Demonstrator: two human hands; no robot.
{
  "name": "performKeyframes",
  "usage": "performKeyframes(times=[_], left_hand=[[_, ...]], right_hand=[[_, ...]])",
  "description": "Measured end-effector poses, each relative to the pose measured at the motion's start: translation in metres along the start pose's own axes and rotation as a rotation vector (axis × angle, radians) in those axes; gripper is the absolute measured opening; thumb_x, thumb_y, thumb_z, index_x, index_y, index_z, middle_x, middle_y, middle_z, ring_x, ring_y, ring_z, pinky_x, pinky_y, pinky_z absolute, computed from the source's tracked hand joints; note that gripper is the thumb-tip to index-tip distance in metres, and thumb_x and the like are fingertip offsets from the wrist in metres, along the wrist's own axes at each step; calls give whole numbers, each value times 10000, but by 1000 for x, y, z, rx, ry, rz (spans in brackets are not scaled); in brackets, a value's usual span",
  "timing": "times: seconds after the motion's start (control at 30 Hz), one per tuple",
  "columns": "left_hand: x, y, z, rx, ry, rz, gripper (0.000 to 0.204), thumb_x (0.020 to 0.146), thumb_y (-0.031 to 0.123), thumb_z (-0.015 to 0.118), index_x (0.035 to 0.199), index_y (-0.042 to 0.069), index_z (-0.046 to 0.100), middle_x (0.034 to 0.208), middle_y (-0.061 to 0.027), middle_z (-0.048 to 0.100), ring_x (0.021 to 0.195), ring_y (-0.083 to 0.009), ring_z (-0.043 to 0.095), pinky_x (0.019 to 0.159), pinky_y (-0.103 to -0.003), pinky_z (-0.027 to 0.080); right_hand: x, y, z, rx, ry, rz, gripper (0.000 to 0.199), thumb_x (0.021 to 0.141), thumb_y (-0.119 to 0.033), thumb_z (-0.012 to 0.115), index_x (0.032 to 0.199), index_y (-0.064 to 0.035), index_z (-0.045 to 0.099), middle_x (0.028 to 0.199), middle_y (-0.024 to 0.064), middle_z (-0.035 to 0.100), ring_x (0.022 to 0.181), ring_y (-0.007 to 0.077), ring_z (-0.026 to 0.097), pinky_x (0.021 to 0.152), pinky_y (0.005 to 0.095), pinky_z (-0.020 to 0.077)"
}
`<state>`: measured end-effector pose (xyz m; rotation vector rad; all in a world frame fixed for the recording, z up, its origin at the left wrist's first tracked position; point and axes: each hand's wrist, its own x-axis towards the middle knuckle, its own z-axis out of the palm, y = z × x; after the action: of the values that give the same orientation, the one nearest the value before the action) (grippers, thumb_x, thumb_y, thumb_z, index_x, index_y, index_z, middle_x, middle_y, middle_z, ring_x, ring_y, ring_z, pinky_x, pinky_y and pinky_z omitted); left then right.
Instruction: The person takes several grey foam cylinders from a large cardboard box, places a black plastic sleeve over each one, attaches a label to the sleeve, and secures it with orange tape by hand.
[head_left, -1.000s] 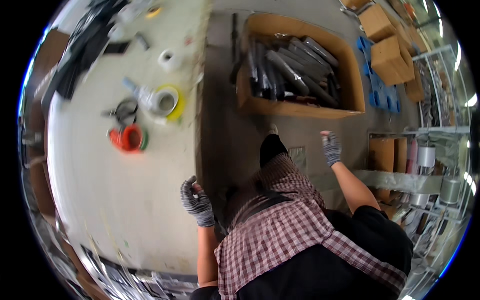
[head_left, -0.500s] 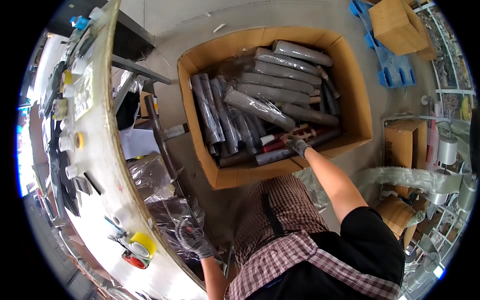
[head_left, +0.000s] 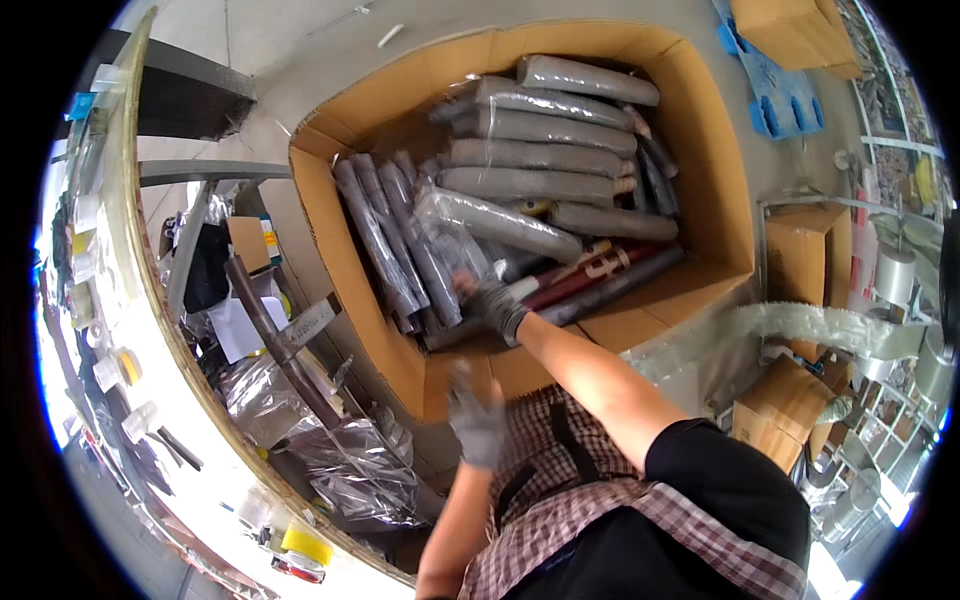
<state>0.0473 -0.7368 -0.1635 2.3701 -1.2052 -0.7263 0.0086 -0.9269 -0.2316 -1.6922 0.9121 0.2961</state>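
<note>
Shifting right hand, grip unclear, leftward over wrapped rolls and bringing spread left hand nearer the carton, putting both within reach.

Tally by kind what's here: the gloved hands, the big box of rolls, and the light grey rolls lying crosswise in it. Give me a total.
Gloved hands: 2 (left hand, right hand)
Big box: 1
Light grey rolls, crosswise, plainly visible: 7
Total: 10
Darker rolls overlap too much to count surely.
</note>
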Motion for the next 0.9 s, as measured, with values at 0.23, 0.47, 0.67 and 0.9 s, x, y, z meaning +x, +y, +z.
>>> performKeyframes(times=[0.23,0.47,0.67,0.9], left_hand=[[122,0,27,649,-706,534,640,714,481,608,1298,351,382,1428,-133,205,1324,-327,150,1030,-567,71],[91,-144,114,203,-791,98,393,824,265,522,1172,82,529,1111,-158,570,1014,-254,556,891,-347,407],[162,16,208,-1187,-286,-876,531,819,280,628,1244,44,414,1031,-61,544,826,-122,538,672,-215,464],[218,16,268,-1110,115,-1032,848,693,499,679,1313,39,330,1280,-140,416,1117,-255,444,921,-360,391]], right_hand=[[-99,30,79,-297,-259,-690,510,887,-456,380,1228,-91,480,1227,150,499,1054,256,528,871,327,426],[-19,182,-90,-430,417,128,259,764,-120,554,1019,-73,545,983,153,572,886,336,561,772,379,477],[120,269,-239,-660,300,202,641,737,-368,615,1263,-80,389,1252,181,432,1110,329,460,900,383,414],[157,258,-248,-910,-70,218,865,636,-579,657,1224,17,439,1249,193,451,1159,314,436,985,367,339]])
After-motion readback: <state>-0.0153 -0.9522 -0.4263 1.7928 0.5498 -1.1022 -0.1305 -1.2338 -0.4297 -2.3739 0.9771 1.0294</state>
